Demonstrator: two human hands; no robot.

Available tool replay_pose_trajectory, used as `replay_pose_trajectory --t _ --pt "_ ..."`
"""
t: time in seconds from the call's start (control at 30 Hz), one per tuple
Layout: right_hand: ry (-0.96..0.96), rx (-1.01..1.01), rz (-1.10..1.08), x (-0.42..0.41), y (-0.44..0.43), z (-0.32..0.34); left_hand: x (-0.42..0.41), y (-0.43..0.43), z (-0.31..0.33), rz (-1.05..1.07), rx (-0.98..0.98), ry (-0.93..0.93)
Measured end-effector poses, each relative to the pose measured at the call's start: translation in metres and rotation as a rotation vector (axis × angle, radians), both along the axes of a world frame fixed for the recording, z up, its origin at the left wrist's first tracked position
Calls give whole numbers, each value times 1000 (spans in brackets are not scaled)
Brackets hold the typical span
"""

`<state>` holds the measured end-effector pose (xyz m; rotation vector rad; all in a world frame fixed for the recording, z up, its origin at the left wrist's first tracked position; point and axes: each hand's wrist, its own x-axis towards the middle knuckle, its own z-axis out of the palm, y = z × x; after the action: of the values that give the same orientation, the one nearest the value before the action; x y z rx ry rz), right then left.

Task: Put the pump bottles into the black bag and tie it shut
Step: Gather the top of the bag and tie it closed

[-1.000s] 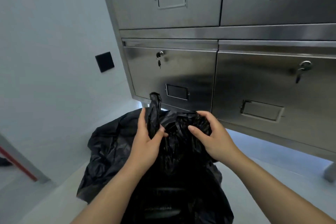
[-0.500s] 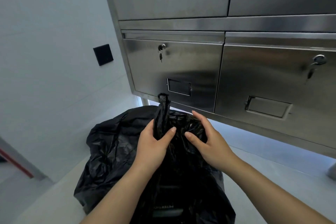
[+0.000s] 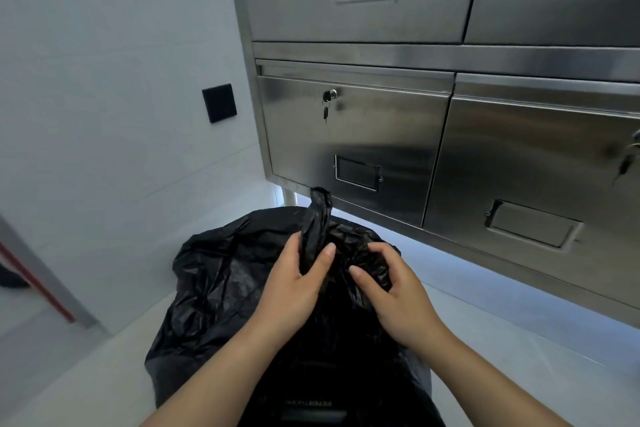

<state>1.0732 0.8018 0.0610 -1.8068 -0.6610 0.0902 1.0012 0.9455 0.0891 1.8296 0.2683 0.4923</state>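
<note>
black bag [image 3: 214, 291]: contents hidden | bottom cut off | printed lettering unreadable

Left hand [image 3: 294, 288] closed around gathered neck of crinkled black plastic bag [image 3: 214, 288], thumb up. Right hand [image 3: 394, 298] just right, fingers curled, pinching bunched plastic. Forearms bare.

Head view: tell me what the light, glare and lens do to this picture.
Head view: cool light glows from under the steel cabinet, whose doors show soft sheen; the black bag is mostly dark, its folds faintly glinting; cabinet edges lean and bow from the wide lens; the left hand and right hand look sharp.
</note>
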Motion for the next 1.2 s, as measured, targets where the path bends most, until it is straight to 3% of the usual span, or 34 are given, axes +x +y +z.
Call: replay_pose_trajectory --t 0.17,0.63,0.9,1.07,1.2 --pt "15 24 -97 4 -3 -3 0 1 -6 -5 50 72" --pt "52 175 2 7 -3 15 2 -8 -3 -86 328 -138" --pt "35 56 142 0 -4 14 0 -10 0 -215 359 -84" --pt "36 -40 101 2 -13 12 -1 -3 1 -51 357 -89" --pt "16 -278 125 -7 -13 9 0 2 5 11 301 -48"
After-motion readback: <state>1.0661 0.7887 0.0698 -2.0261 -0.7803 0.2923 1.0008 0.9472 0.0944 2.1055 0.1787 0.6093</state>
